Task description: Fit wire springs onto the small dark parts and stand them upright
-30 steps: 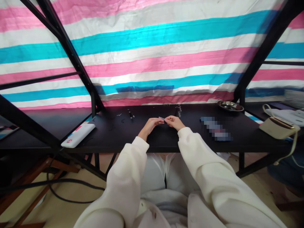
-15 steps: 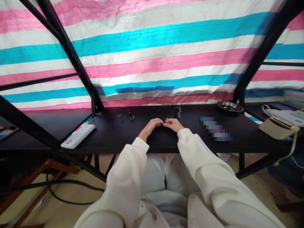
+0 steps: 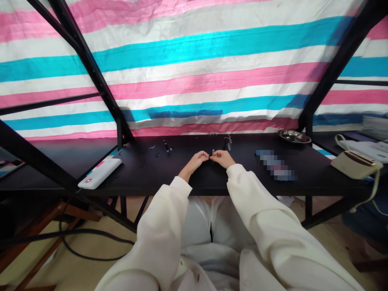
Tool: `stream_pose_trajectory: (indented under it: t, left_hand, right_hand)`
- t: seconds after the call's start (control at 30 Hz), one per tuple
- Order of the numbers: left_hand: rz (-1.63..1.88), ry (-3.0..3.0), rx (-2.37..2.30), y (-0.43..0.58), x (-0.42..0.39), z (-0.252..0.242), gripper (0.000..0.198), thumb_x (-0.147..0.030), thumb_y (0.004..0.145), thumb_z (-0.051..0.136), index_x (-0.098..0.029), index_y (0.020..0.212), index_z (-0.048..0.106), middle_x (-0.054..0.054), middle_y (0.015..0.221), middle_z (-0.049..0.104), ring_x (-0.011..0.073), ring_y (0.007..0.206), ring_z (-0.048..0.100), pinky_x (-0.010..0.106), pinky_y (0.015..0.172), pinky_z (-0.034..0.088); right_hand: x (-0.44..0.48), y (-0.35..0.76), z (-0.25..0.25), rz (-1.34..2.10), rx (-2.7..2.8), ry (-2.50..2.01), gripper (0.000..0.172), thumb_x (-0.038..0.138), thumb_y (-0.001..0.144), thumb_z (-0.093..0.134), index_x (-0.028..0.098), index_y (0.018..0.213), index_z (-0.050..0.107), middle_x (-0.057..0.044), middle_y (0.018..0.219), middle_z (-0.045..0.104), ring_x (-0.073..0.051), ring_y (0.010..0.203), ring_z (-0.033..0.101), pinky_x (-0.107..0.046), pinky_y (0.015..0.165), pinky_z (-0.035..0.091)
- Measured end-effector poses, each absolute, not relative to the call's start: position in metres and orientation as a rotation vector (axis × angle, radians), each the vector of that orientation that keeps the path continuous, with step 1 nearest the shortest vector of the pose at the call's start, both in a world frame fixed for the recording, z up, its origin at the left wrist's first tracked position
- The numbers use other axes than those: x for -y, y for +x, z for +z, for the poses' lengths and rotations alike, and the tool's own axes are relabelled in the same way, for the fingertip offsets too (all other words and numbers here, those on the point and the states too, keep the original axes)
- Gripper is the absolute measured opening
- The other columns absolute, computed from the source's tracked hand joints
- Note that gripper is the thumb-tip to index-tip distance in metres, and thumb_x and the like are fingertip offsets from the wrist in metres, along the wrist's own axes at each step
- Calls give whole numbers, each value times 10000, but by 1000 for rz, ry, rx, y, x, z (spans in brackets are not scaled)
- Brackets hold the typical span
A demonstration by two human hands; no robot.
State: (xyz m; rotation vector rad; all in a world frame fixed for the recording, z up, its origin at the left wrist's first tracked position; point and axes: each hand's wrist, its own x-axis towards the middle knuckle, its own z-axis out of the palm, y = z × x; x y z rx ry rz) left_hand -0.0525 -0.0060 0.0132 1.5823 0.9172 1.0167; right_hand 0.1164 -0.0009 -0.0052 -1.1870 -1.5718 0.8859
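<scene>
My left hand [image 3: 197, 159] and my right hand [image 3: 223, 158] rest close together on the black table [image 3: 194, 178], fingers curled in a pinch. Between the fingertips sits a tiny dark piece [image 3: 211, 155] that both hands seem to grip; it is too small to name. White sleeves cover both arms. Behind the hands lie small loose bits: a little dark clip-like part [image 3: 167, 147], thin wire hooks [image 3: 154, 150] and a small cluster of metal pieces [image 3: 228, 141].
A white flat device [image 3: 100, 173] lies at the table's left end. A steel dish [image 3: 294, 136] stands at the back right, a blurred-out object [image 3: 275, 164] in front of it. A cream box with a strap [image 3: 355, 163] sits far right. Black frame bars and a striped tarp rise behind.
A pale flat strip held up between my fingertips a second ago is gone from sight; my hands have lowered onto the table and closed tighter together.
</scene>
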Motion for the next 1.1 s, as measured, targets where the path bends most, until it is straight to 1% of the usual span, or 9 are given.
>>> stream_pose_trajectory:
  t: [0.07, 0.13, 0.2, 0.27, 0.37, 0.47, 0.87, 1.1]
  left_hand:
    - [1111, 1581, -929, -53, 4, 10, 79, -199, 650, 570, -154, 701, 531, 43, 795, 656, 133, 762, 588, 289, 790, 418]
    - [1204, 1609, -974, -54, 1, 6, 65, -191, 672, 554, -154, 711, 517, 50, 789, 665, 121, 704, 597, 280, 743, 438]
    - [1247, 1671, -1034, -56, -1, 2, 46, -185, 687, 539, -155, 714, 517, 41, 738, 661, 111, 636, 590, 260, 675, 445]
    - [1238, 1748, -1073, -57, -3, 0, 36, -175, 686, 535, -156, 715, 523, 30, 697, 651, 110, 612, 586, 244, 633, 441]
    - [1198, 1837, -1104, -58, -3, -1, 43, -161, 688, 522, -157, 727, 538, 22, 680, 644, 111, 626, 592, 235, 629, 439]
    - [1179, 1866, -1131, -58, -2, 0, 54, -161, 688, 524, -156, 738, 545, 17, 676, 640, 108, 627, 589, 233, 632, 441]
    - [1147, 1893, -1140, -58, 0, 1, 80, -161, 693, 507, -158, 766, 538, 25, 692, 643, 120, 647, 603, 248, 653, 452]
    - [1148, 1895, -1142, -58, 1, 2, 72, -156, 686, 516, -159, 756, 534, 20, 677, 640, 121, 644, 606, 246, 654, 451]
  right_hand:
    - [-3, 123, -6, 665, 1479, -1335, 218, 362, 606, 647, 154, 661, 607, -15, 605, 620, -138, 592, 564, -258, 610, 443]
    - [-7, 132, -6, 433, 1378, -1492, 187, 327, 644, 611, 146, 688, 628, -34, 641, 640, -150, 632, 582, -264, 658, 447]
    - [-12, 139, -6, 307, 1351, -1607, 170, 299, 669, 587, 146, 714, 645, -52, 682, 658, -160, 668, 596, -268, 690, 445]
    - [-15, 144, -7, 253, 1359, -1702, 158, 275, 686, 574, 151, 736, 658, -65, 724, 671, -171, 707, 607, -268, 706, 441]
    - [-18, 147, -9, 231, 1371, -1786, 155, 260, 708, 562, 165, 769, 668, -72, 783, 682, -182, 762, 615, -264, 711, 436]
    - [-19, 147, -10, 252, 1387, -1809, 168, 282, 725, 562, 180, 801, 672, -65, 814, 685, -182, 788, 616, -258, 703, 433]
    - [-20, 147, -9, 252, 1401, -1832, 163, 289, 732, 581, 181, 809, 676, -61, 814, 687, -172, 782, 617, -242, 685, 428]
    - [-16, 152, -10, 210, 1424, -1872, 188, 312, 754, 587, 177, 842, 683, -81, 837, 688, -192, 817, 619, -263, 725, 433]
